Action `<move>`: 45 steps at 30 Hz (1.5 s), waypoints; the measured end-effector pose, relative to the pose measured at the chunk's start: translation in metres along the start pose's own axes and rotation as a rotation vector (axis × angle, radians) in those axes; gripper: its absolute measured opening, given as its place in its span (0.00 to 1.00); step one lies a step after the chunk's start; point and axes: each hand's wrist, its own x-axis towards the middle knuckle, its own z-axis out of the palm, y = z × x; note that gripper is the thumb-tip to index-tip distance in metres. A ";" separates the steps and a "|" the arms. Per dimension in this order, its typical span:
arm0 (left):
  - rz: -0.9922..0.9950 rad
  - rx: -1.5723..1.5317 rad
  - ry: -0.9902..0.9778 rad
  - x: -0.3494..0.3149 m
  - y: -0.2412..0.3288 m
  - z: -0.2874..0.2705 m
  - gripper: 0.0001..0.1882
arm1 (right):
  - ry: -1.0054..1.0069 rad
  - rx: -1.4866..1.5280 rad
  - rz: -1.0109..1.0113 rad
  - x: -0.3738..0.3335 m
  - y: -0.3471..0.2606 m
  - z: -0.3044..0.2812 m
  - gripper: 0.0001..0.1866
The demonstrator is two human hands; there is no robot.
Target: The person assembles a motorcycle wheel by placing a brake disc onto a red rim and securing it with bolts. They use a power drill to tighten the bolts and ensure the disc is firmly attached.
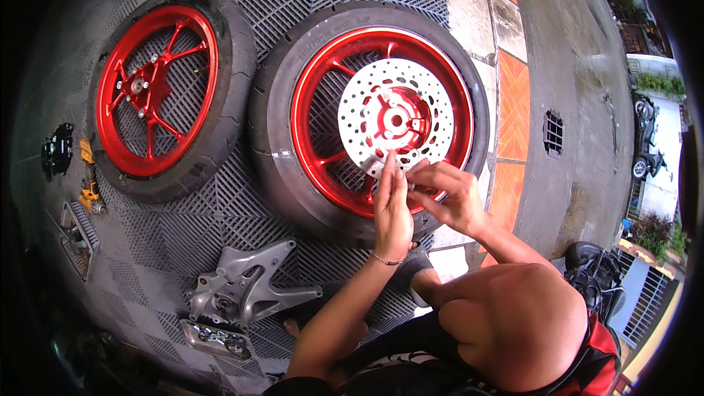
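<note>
A motorcycle wheel with a red rim (308,132) and black tyre lies flat on the grey grid floor. A drilled silver brake disc (367,92) sits on its hub. My left hand (392,209) rests over the near edge of the disc, fingers straight and together, pointing at it. My right hand (447,192) is beside it with fingers pinched on a small silver part that I cannot make out. The two hands touch each other above the rim.
A second red wheel (158,92) without a disc lies to the left. A grey metal bracket (246,286) and a tray of small parts (216,339) lie near my left arm. A black caliper (57,150) and yellow tool (89,189) sit far left. My knee (513,315) is at lower right.
</note>
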 end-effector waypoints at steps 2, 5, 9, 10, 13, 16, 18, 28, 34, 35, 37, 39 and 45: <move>0.104 0.342 0.050 -0.002 0.018 0.000 0.28 | 0.030 -0.024 0.165 0.001 0.005 -0.005 0.14; 0.726 1.162 0.098 0.023 0.061 -0.030 0.28 | 0.024 -0.160 0.219 0.006 0.029 -0.004 0.12; 0.928 1.649 0.201 0.053 0.113 -0.089 0.24 | -0.016 -0.305 0.054 0.006 0.056 0.005 0.11; 0.916 1.638 0.254 0.058 0.117 -0.097 0.23 | -0.035 -0.324 0.033 0.008 0.055 0.006 0.11; 0.930 1.751 0.239 0.059 0.116 -0.107 0.22 | -0.100 -0.382 -0.018 0.015 0.050 0.005 0.11; 0.943 1.753 0.254 0.061 0.114 -0.108 0.20 | -0.161 -0.428 -0.041 0.021 0.044 0.003 0.12; 0.949 1.694 0.243 0.062 0.115 -0.109 0.19 | -0.184 -0.446 -0.051 0.022 0.045 0.001 0.14; 0.958 1.620 0.265 0.063 0.114 -0.111 0.16 | -0.193 -0.421 -0.054 0.027 0.048 -0.005 0.15; 0.976 1.618 0.268 0.064 0.115 -0.113 0.16 | -0.196 -0.487 -0.072 0.027 0.050 -0.004 0.13; 0.983 1.617 0.270 0.064 0.115 -0.114 0.16 | -0.193 -0.488 -0.079 0.027 0.050 -0.004 0.13; 0.986 1.620 0.275 0.064 0.116 -0.113 0.16 | -0.199 -0.510 -0.092 0.026 0.049 -0.003 0.13; 0.980 1.627 0.277 0.063 0.116 -0.111 0.16 | -0.216 -0.552 -0.104 0.025 0.049 -0.002 0.13; 1.000 1.633 0.278 0.061 0.115 -0.116 0.15 | -0.215 -0.601 -0.126 0.027 0.042 0.002 0.11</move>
